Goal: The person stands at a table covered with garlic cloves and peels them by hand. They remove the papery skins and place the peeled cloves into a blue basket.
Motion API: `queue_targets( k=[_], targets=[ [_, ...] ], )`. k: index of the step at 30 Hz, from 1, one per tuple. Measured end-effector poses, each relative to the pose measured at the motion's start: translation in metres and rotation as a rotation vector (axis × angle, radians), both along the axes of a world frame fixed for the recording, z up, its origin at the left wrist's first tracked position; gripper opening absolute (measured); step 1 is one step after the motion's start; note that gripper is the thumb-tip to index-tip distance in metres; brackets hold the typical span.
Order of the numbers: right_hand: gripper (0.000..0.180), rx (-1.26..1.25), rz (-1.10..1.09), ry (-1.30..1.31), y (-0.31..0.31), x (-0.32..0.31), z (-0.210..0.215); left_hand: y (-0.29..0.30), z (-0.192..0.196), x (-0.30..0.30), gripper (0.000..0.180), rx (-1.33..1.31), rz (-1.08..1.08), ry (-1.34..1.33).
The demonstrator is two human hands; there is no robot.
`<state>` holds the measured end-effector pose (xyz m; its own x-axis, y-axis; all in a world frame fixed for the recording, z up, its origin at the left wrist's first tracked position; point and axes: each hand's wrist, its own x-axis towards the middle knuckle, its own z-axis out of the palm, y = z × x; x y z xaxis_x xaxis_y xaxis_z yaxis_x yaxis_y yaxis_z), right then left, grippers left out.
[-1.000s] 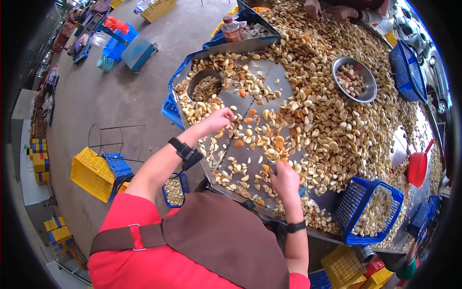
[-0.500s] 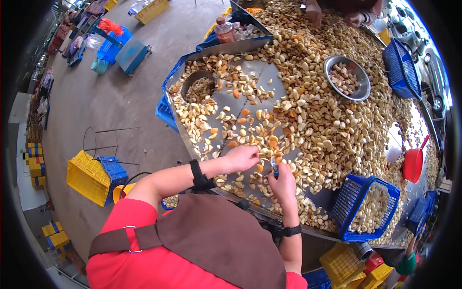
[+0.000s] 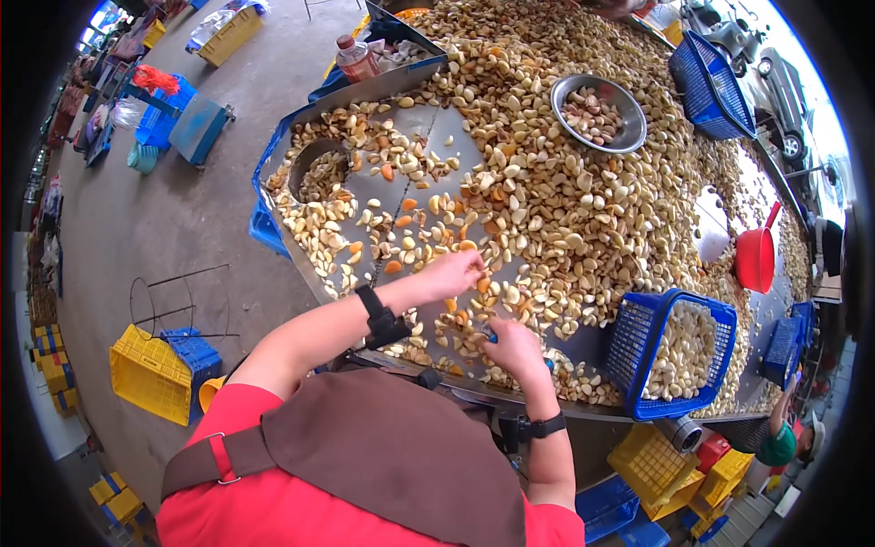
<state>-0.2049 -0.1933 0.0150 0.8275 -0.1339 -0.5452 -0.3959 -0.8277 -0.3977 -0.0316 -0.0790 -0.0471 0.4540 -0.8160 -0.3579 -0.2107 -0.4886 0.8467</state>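
As one blue-handled tool [image 3: 493, 338] shows at both sides of the closed right hand [image 3: 517, 351], left of one filled blue basket [image 3: 627, 345], it seems gripped along the palm for control. Farther left of that basket, the left hand [image 3: 460, 272] bunches its fingers, around what, if anything, I cannot tell. Pale pieces [image 3: 583, 219], too many to count, spread left of and beyond the basket, likely placed within reach.

R hand [image 3: 517, 348] mostly hides blue tool [image 3: 493, 338]; prob. co-worker's hand [image 3: 616, 7] cut off @ top.
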Motion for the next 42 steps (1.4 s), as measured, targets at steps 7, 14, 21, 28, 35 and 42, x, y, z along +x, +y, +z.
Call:
queue_targets(
  k=[7, 14, 21, 28, 35, 42],
  targets=[
    [0.039, -0.252, -0.222, -0.310, -0.021, 0.012, -0.027, 0.054, 0.036, 0.089, 0.030, 0.372, 0.215, -0.509],
    [0.025, 1.049, -0.906, -0.225, -0.044, 0.013, 0.002, 0.011, 0.068, 0.015, 0.028, 0.050, 0.199, 0.576],
    [0.030, 1.449, -0.963, -0.329, -0.030, -0.006, -0.007, -0.016, 0.063, -0.034, 0.030, -0.208, -0.038, 0.442],
    [0.044, -0.275, -0.723, -0.425, -0.052, -0.011, -0.010, -0.006, 0.067, -0.022, 0.026, -0.150, 0.163, 0.989],
    [0.056, 0.058, -0.396, -0.183, -0.025, -0.013, -0.012, 0.002, 0.072, -0.013, 0.031, -0.205, 0.248, 1.168],
    [0.057, 0.045, -0.505, -0.288, -0.017, -0.004, 0.007, 0.011, 0.068, -0.003, 0.030, -0.240, 0.251, 1.156]
  ],
)
